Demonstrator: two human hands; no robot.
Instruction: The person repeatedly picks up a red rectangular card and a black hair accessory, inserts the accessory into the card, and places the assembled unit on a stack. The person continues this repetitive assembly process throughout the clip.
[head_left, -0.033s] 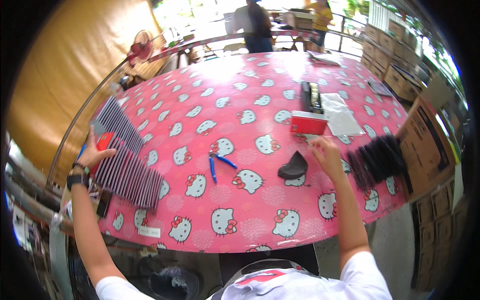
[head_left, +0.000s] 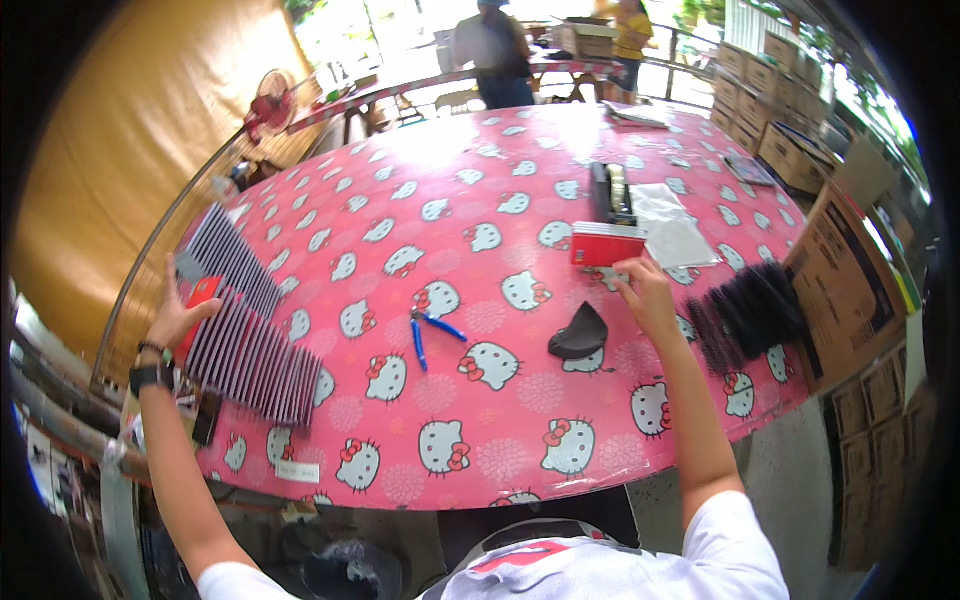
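Observation:
Long rows of thin grey-edged flat packs (head_left: 262, 352) stand at the table's left. There my left hand (head_left: 176, 318) spans a red flat pack (head_left: 203, 296), its thumb on the near side and its fingers on the outer side. My right hand (head_left: 650, 296) is closed in a pinch just below a small stack of red packs (head_left: 606, 246). What its fingertips hold, if anything, is too small to make out. A dark curved piece (head_left: 580, 334) lies left of my right wrist. Blue-handled pliers (head_left: 436, 334) rest mid-table, handles spread, away from both hands.
Behind the red stack are a black tape dispenser (head_left: 610, 194) and white sheets (head_left: 672, 224). Black bristly bundles (head_left: 748, 316) lie beside a cardboard box (head_left: 850, 290) at the right. A white label (head_left: 298, 471) lies near the front edge. Two people stand beyond the table.
The whole view has shifted slightly. My right hand's fingers have drawn closer together beside the red stack. My left hand stays at the rows with the red pack.

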